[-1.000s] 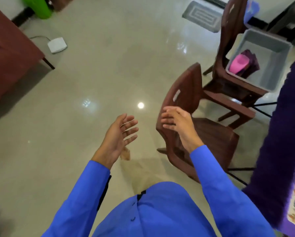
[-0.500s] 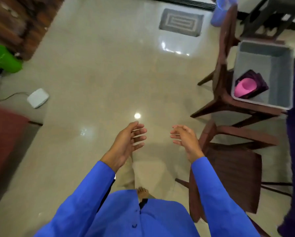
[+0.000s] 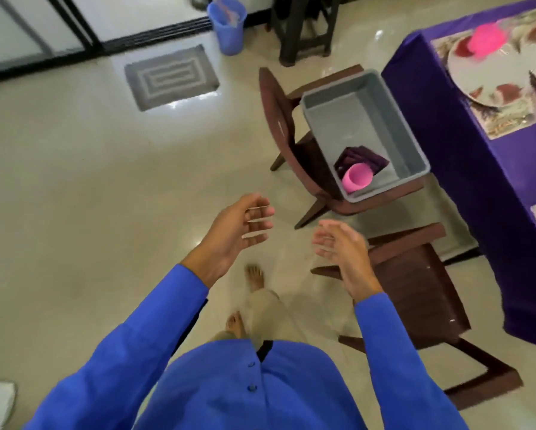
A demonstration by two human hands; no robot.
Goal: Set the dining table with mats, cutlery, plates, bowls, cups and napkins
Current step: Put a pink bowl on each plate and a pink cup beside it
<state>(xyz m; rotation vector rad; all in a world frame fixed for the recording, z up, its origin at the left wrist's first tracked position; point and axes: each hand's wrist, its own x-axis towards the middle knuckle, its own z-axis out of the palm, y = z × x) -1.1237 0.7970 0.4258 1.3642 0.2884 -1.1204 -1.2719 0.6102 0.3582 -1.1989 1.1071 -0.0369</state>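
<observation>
The cup lies on napkins in the near corner of the bin on a chair beside the tabletop, likely next to fetch, both hands, left and right, loosely spread, holding nothing.

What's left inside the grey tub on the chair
The grey tub holds a pink cup lying beside a stack of folded purple napkins. The rest of its floor is bare. Anything under the napkins is hidden.
</observation>
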